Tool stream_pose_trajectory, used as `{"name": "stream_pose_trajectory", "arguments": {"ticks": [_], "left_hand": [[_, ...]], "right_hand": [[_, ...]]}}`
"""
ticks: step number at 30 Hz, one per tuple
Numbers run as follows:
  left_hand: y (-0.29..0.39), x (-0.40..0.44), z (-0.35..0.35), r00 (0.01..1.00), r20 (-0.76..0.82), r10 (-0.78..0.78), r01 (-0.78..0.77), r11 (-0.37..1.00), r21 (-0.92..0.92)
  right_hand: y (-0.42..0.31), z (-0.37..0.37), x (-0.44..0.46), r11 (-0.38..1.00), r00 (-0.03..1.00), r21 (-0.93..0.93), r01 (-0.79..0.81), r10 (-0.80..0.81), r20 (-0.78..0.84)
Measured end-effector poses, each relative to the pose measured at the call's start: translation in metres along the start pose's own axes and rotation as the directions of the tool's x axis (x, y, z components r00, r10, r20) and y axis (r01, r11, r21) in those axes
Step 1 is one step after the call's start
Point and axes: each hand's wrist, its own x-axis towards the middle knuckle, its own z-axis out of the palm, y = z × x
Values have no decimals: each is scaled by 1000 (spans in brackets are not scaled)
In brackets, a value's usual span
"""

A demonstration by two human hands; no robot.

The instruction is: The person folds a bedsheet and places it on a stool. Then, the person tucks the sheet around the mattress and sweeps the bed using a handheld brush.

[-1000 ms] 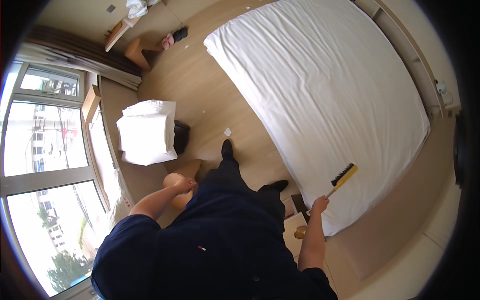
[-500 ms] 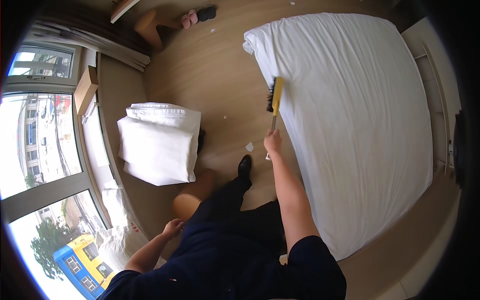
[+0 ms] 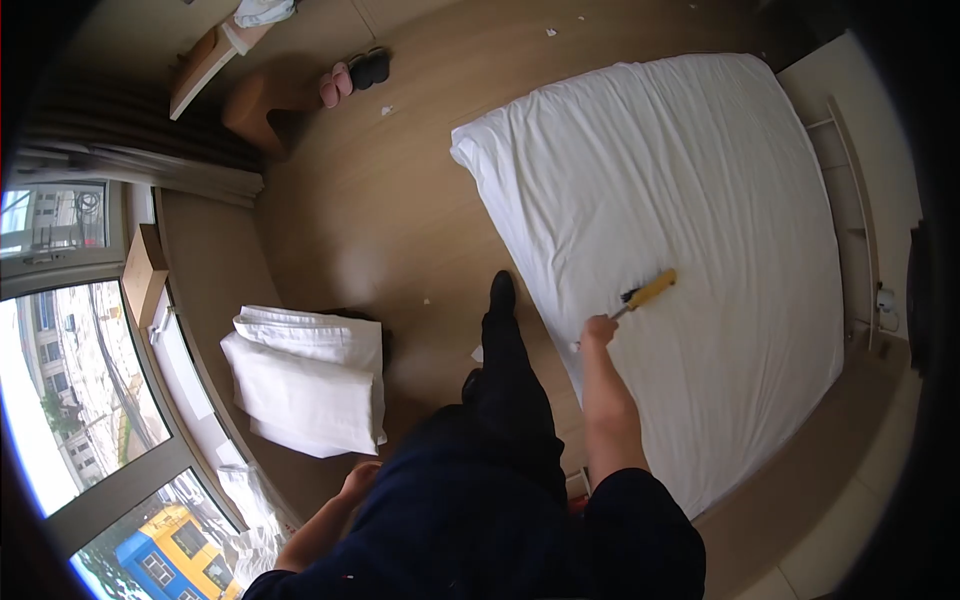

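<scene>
The fingers of the right hand (image 3: pixel 599 330) are wrapped tight round the thin handle (image 3: pixel 621 312) of a yellow brush (image 3: pixel 655 289). The brush is over the white bed (image 3: pixel 730 370), a little way in from the long edge, with its dark bristles (image 3: pixel 628 296) turned toward that edge. I cannot tell if they touch the bed. The left hand (image 3: pixel 358 482) is well apart from the bed, low by the person's body; its fingers look bent, but I cannot tell how far, or if they hold anything. Right by that hand, across the floor (image 3: pixel 400 210) from the bed, is a pile of folded white cloth (image 3: pixel 305 390). The top of the bed is full of wrinkles. A black shoe (image 3: pixel 502 292) stands just beside the bed. Farther out, past the bed's nearest corner, are pink slippers (image 3: pixel 336 86) and black slippers (image 3: pixel 371 67), next to a brown seat (image 3: pixel 255 115). Small white scraps (image 3: pixel 387 110) lie on the floor around the bed. A big window (image 3: pixel 85 390) is on the other side of the room from the bed.
</scene>
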Motion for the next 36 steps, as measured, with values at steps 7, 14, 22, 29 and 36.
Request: {"name": "stream_pose_trajectory", "arguments": {"ticks": [7,14,22,29,36], "left_hand": [[131,57,-132,994,-89,-58,31,961,-276],[124,73,-200,965,-81,-249,201,905,-376],[102,131,-283,965,98,-243,244,970,-3],[243,235,-522,990,-100,100,-80,979,189],[304,346,-712,966,-253,60,-92,989,-116]], "right_hand": [[-173,129,-207,645,485,89,759,-652,582],[-234,54,-18,835,846,-139,532,-521,108],[-247,176,-50,924,935,-145,353,-342,95],[-452,308,-306,613,446,98,784,-665,600],[-562,268,-259,724,680,2,690,-649,340]]}}
